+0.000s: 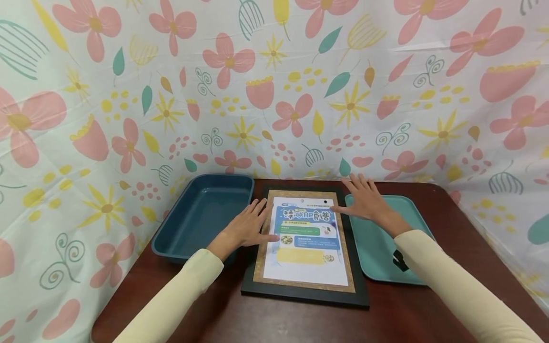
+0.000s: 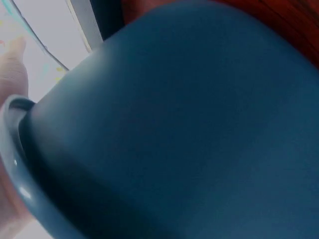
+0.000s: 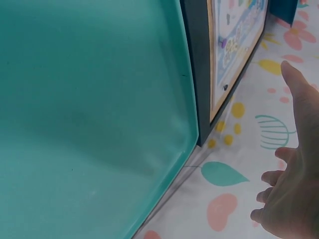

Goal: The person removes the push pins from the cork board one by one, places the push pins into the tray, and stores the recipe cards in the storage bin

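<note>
A black-framed cork board (image 1: 305, 287) lies on the table, bearing a printed sheet (image 1: 300, 274) with Chinese text and coloured blocks. A small black pin (image 1: 325, 202) shows near the sheet's top right corner. My left hand (image 1: 245, 223) is spread over the gap between the board and a deep blue basin (image 1: 201, 214), its thumb overlapping the sheet's left edge. Over the board's upper right side, my right hand (image 1: 364, 199) has its fingers straight and apart, holding nothing. In the left wrist view, the basin's wall (image 2: 189, 114) hides most of the left hand.
A shallow teal tray (image 1: 377, 247) lies right of the board, under my right forearm. Near the sleeve, a small black thing (image 1: 400, 260) shows over the tray. Flower-print cloth (image 1: 300, 57) hangs behind and beside the dark wooden table (image 1: 257, 324).
</note>
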Motion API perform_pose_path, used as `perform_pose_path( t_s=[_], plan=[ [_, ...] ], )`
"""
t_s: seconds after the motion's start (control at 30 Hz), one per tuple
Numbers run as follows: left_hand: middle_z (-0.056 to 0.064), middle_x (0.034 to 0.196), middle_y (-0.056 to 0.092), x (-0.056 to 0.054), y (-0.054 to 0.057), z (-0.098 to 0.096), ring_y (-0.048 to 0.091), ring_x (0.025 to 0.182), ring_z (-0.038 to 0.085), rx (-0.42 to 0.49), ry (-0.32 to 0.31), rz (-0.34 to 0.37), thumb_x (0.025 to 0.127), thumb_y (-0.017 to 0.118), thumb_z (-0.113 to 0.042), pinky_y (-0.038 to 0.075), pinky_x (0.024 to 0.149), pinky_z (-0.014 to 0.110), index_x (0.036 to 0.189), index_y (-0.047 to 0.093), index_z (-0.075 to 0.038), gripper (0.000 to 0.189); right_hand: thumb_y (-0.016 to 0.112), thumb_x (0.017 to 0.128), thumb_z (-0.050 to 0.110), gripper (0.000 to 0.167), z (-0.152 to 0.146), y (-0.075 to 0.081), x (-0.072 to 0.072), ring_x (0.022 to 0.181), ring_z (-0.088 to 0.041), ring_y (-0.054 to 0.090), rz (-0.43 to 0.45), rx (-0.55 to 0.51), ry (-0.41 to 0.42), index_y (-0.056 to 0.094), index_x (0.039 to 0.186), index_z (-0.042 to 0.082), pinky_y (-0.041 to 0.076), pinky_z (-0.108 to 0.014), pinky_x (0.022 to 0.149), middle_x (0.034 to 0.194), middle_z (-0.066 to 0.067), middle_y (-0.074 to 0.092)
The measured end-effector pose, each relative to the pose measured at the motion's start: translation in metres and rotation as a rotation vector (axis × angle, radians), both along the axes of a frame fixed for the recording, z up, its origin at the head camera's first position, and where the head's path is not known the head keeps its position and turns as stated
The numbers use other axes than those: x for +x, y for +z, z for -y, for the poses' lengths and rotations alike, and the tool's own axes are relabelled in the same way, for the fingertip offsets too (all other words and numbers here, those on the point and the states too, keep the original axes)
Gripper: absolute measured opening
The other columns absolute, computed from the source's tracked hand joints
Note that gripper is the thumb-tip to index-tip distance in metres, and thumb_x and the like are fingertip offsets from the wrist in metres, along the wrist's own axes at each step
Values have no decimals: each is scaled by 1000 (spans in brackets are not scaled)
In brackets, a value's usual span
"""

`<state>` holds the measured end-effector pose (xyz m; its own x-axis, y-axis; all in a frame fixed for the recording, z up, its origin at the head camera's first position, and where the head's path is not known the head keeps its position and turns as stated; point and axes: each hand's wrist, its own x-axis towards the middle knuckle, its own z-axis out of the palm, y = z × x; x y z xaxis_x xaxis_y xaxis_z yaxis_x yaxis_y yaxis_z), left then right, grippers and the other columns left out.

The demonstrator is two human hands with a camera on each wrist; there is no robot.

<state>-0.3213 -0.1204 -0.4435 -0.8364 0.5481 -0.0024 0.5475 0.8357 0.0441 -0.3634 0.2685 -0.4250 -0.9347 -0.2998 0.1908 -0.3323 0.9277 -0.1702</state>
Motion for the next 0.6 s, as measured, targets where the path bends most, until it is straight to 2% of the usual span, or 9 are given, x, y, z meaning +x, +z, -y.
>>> perform_pose_path(
  t_s=[0.33,0.6],
  plan=[
    [14,173,13,-1,-4,-11,15,158,38,-9,-5,5,91,52,-82,21,126,51,168,17,-12,110,74,83,71,113,7,-6,-3,156,-50,10,-6,-2,1,31,164,5,0,-64,124,168,-28,20],
    [15,173,11,1,-8,-19,10,159,37,25,13,70,91,55,-79,19,126,52,169,15,-15,108,75,83,69,113,10,-12,-5,156,-49,8,13,-19,16,29,165,6,-1,-64,124,169,-27,18]
  ],
)
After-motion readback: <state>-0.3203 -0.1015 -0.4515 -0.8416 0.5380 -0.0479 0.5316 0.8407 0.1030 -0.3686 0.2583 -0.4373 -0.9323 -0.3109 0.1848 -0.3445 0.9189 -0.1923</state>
